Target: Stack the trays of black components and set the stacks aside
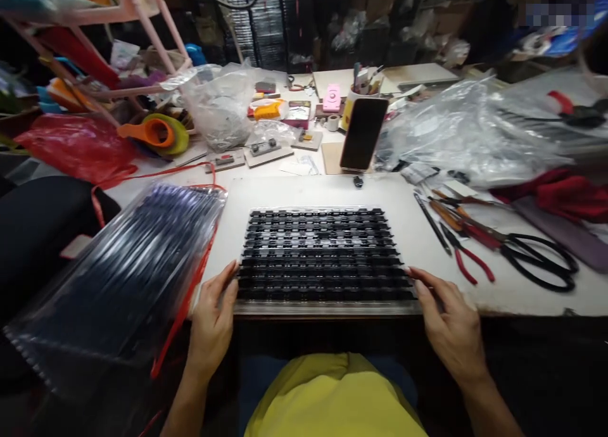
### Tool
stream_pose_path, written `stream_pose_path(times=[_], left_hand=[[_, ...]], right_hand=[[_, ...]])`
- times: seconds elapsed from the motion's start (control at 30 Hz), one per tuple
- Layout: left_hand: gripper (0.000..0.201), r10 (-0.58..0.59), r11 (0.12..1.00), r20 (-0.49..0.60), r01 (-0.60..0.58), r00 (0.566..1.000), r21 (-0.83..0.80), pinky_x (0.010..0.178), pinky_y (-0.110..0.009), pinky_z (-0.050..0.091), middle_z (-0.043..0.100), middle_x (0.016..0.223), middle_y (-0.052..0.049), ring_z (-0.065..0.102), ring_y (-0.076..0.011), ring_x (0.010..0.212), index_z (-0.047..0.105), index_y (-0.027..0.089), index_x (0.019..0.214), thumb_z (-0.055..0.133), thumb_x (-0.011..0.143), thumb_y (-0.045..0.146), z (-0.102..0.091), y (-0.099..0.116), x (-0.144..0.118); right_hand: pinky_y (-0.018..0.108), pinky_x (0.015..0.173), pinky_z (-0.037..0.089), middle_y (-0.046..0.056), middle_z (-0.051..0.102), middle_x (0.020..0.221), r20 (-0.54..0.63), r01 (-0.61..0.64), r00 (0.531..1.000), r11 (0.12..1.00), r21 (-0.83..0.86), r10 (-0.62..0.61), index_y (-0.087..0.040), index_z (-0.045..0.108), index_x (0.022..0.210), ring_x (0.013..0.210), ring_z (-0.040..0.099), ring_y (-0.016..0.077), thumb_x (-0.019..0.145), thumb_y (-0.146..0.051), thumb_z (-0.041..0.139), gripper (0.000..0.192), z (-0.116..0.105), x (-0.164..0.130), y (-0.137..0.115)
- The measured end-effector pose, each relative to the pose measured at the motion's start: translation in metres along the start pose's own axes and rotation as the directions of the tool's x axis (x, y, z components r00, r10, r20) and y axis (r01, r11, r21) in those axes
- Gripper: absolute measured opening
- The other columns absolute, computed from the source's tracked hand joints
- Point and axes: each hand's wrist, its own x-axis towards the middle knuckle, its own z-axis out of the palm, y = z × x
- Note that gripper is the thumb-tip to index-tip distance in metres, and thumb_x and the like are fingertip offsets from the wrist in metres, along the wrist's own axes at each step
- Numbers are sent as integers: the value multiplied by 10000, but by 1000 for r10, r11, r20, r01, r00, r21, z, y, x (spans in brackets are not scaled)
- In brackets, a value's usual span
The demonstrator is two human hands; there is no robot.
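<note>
Tray: a flat black tray [320, 253] with many small rows lies on the white board [380, 193], at the edge near the person. It sits on a clear base.
Left hand: the left hand [213, 316] touches the tray's near left corner. The fingers are spread and lie along the side, not closed around it.
Right hand: the right hand [449, 316] touches the near right corner in the same way, fingers loose and open.
How it feels: I think the tray is light and thin. It looks like plastic, so it may bend in the middle. The small parts in the rows could spill if it tips.
Where to hold: the two short sides look best, one hand on each, kept level.
Bag: a big clear bag [118, 278] with dark trays inside leans just left of the tray. It looks blurry.
Tools: black scissors [541, 259] and red pliers [468, 259] lie to the right, near the tray but not touching.
Phone: a phone [363, 133] stands up behind the tray.
Table: the white board is smooth and flat.
Room: it is dark and very full, with plastic bags [465, 133] and boxes all around.
</note>
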Motion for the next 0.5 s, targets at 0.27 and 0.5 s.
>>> stream_pose_path(times=[0.27, 0.5], left_hand=[[401, -166, 976, -30, 159, 986, -146, 1091, -374, 304, 611, 1224, -42, 496, -226, 1204, 589, 241, 1216, 527, 863, 419, 4, 8, -6], [407, -459, 698, -15, 350, 888, -625, 1030, -291, 402, 653, 1177, -39, 511, -212, 1205, 617, 216, 1163, 648, 795, 387, 5, 37, -3]], right_hand=[[396, 888, 469, 95, 644, 1061, 54, -66, 997, 987, 150, 58, -212, 634, 1084, 1002, 590, 223, 900, -360, 470, 287, -5, -4, 0], [369, 965, 428, 54, 646, 1151, 174, -298, 955, 789, 538, 242, -240, 622, 1114, 1067, 585, 209, 885, -386, 522, 289, -12, -2, 2]])
